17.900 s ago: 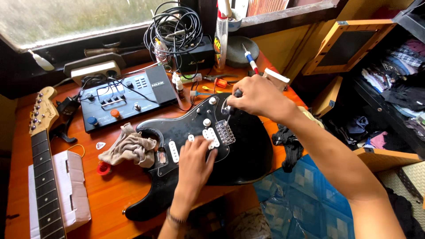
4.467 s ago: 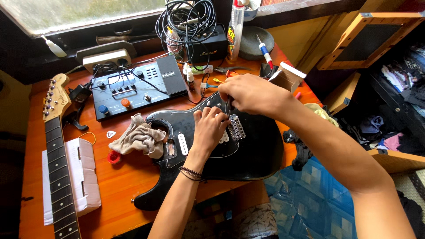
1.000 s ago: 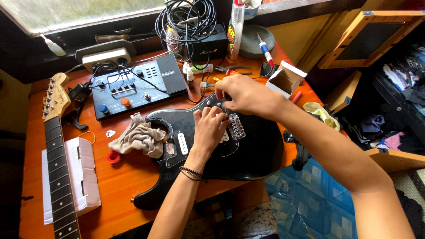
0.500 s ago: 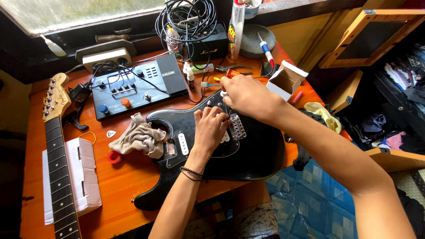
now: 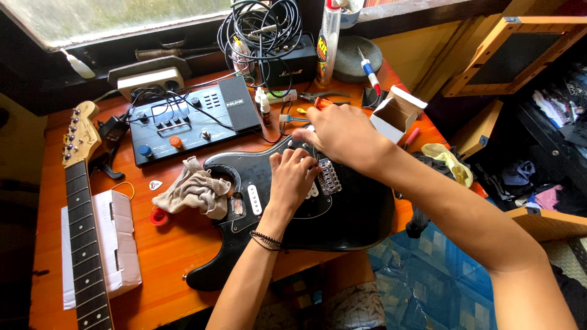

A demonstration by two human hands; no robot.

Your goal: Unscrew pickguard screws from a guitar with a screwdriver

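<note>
Seen from above, an orange wooden worktop [image 5: 153, 244] holds a guitar under repair. At far left a detached guitar neck [image 5: 82, 214] lies lengthwise over a white box [image 5: 119, 241]. Next to it sit a red cap [image 5: 158, 216], a white pick [image 5: 155, 184] and a crumpled beige cloth [image 5: 194, 192], which rests against the upper horn of the black guitar body [image 5: 342, 214]. Behind them is a dark blue effects pedal board [image 5: 186, 119] with coiled black cables [image 5: 260, 27] further back.

The left hand [image 5: 293, 177] lies flat, fingers spread, pressing down on the pickguard just beside the metal bridge [image 5: 329, 177]. The right hand [image 5: 342, 131] is curled over the body's upper edge, fingers pinched together near the bridge; whether it grips a small part or tool cannot be told, since the fingers hide it.

To do this step well, the flat hand should, by the look of it, keep firm downward pressure so the body does not slide on the smooth wood, while the pinching hand works in small, steady turns.

At right an open white cardboard box [image 5: 397, 113] and a yellow rag [image 5: 449, 162] lie close by.
</note>
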